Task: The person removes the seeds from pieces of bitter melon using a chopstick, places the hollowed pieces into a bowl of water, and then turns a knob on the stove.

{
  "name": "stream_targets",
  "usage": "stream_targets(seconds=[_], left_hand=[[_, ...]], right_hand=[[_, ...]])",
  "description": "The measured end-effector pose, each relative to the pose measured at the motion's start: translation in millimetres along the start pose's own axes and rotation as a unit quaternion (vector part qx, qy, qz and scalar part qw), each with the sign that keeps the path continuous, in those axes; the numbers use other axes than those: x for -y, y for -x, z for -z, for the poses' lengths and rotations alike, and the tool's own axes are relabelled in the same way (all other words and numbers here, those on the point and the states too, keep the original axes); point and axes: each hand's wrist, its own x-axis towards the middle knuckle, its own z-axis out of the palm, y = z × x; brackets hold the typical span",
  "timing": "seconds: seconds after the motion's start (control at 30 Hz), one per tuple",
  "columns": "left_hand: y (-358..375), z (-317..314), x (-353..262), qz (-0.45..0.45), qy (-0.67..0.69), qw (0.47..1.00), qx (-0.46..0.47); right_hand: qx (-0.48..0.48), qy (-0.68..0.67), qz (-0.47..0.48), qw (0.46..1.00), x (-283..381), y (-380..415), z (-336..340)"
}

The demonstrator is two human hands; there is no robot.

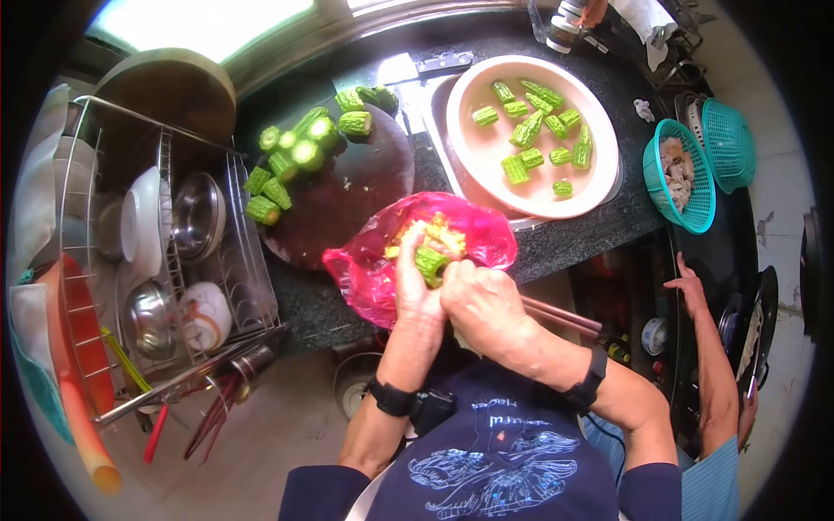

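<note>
My left hand (417,282) holds a short piece of ridged green gourd (430,264) upright over a pink plastic bag (365,282). Yellowish scraps (445,233) lie in the bag's open mouth. My right hand (479,300) is closed against the near side of the piece, and a pair of brown sticks (560,316) extends from it toward the lower right. Their far tips are hidden by the hand and the gourd. More gourd pieces (306,141) are heaped on the left part of a dark round board (365,174) behind the bag.
Cut gourd pieces lie in water in a pale basin (465,165). Left stands a dish rack (165,174). Teal baskets (658,195) are at the right, where another person's hand (689,286) rests on the counter edge. A cleaver (445,62) lies behind.
</note>
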Motion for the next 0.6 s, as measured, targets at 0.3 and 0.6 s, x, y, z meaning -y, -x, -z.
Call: stream_targets(seconds=[0.3,0.6], left_hand=[[-1,6,-10,0.02,0.094,0.995,-0.032],[0,14,-16,0.056,0.073,0.996,0.018]], right_hand=[[-0.027,-0.037,-0.032,0.998,-7,12,20],[-0.044,-0.132,0.009,0.99,-16,16,18]])
